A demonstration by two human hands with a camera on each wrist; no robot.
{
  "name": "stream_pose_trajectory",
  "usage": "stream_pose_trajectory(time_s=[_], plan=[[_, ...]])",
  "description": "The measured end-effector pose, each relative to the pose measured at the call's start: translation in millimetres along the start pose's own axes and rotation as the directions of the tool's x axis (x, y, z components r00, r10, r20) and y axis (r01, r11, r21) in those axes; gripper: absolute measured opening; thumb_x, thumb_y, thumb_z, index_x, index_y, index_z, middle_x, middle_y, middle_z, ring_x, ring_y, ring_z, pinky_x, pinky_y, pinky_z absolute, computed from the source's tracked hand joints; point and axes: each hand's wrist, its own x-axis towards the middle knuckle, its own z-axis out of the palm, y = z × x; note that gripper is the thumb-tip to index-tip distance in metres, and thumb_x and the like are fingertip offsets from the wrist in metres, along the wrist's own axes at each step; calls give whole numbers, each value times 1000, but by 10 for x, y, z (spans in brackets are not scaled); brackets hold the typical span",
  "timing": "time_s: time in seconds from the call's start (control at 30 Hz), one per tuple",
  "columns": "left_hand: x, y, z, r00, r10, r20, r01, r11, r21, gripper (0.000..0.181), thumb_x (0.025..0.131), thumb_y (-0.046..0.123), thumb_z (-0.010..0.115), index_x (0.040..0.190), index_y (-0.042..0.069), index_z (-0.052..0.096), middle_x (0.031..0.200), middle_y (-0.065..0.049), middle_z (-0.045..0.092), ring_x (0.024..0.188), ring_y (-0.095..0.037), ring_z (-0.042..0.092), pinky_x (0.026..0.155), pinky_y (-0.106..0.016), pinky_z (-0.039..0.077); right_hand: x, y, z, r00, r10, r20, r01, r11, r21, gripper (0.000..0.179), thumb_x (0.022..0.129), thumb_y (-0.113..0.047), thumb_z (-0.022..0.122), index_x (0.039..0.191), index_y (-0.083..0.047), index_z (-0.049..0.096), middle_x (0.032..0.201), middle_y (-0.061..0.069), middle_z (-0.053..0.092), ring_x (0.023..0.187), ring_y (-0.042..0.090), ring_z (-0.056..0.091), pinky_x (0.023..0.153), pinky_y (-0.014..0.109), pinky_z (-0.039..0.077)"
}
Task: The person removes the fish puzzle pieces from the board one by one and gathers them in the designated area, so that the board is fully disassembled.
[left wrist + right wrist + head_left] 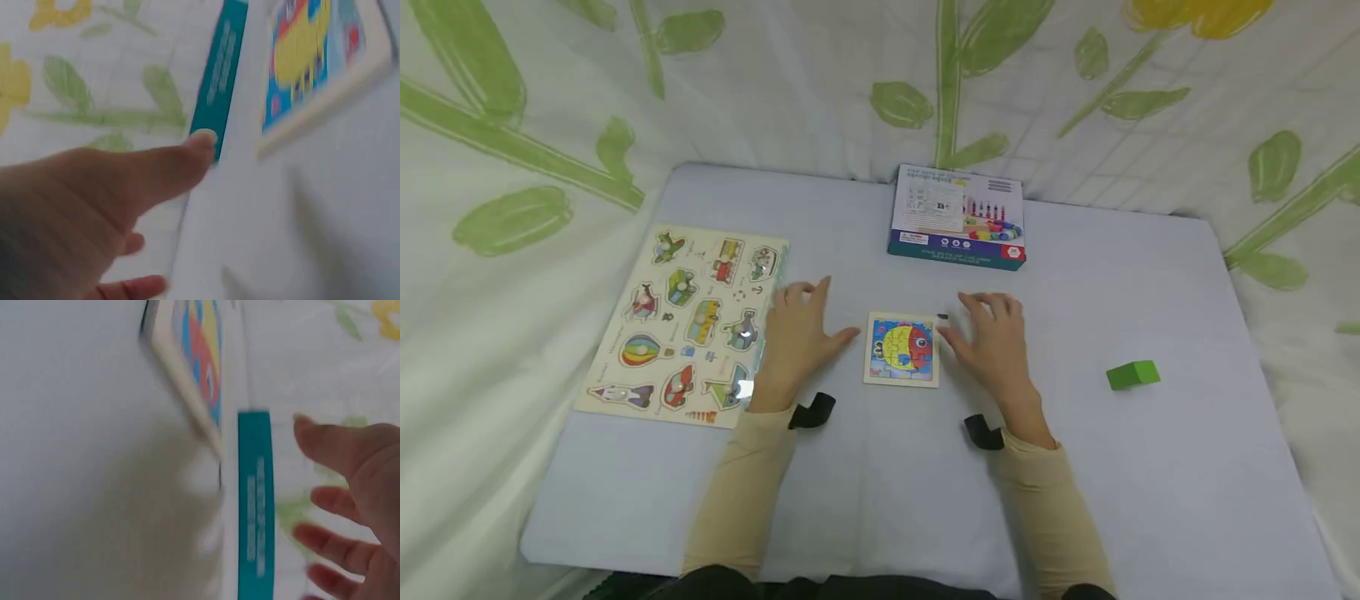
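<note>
A small square jigsaw puzzle (pixel 901 350) with a yellow and red fish picture lies flat in a pale wooden frame at the table's middle. To its left is my left hand (pixel 797 346), thumb and fingers spread, apart from the frame; its fingers are beside the right edge of a large picture board. On the other side my right hand (pixel 992 346) hovers with its thumb near the frame's right edge and its fingers loosely bent, holding nothing. Both wrist views show the puzzle frame (pixel 325 94) at a distance from the thumbs.
A large wooden board (pixel 681 329) with vehicle pictures lies at the left. Behind the puzzle is a flat bead-set box (pixel 957 218) with a teal side. A green block (pixel 1133 375) sits at the right, and a small black piece (pixel 942 317) lies by the puzzle's corner.
</note>
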Motion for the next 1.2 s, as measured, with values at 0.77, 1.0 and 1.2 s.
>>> stream_pose_trajectory(time_s=[0.77, 1.0, 1.2], plan=[[138, 141, 548, 999, 34, 30, -29, 991, -133, 75, 73, 56, 87, 135, 20, 68, 99, -4, 67, 86, -23, 59, 71, -36, 47, 351, -443, 531, 944, -144, 297, 122, 988, 93, 42, 98, -35, 71, 138, -22, 69, 109, 12, 68, 78, 20, 54, 72, 31, 37], [145, 159, 535, 999, 43, 23, -39, 989, -146, 76, 73, 52, 88, 137, 17, 68, 103, -8, 70, 94, -27, 64, 78, -41, 50, 383, -467, 499, 944, -108, 312, 69, 988, 136, 38, 98, -33, 71, 134, -18, 71, 113, 11, 67, 91, 25, 63, 85, 41, 51], [144, 167, 532, 999, 37, 7, -36, 984, -176, 74, 74, 48, 89, 137, 15, 68, 106, -9, 72, 96, -28, 64, 80, -42, 49, 391, -480, 485, 943, -132, 305, 93, 986, 141, 32, 99, -31, 70, 126, -16, 74, 114, 11, 67, 94, 27, 65, 86, 45, 54]])
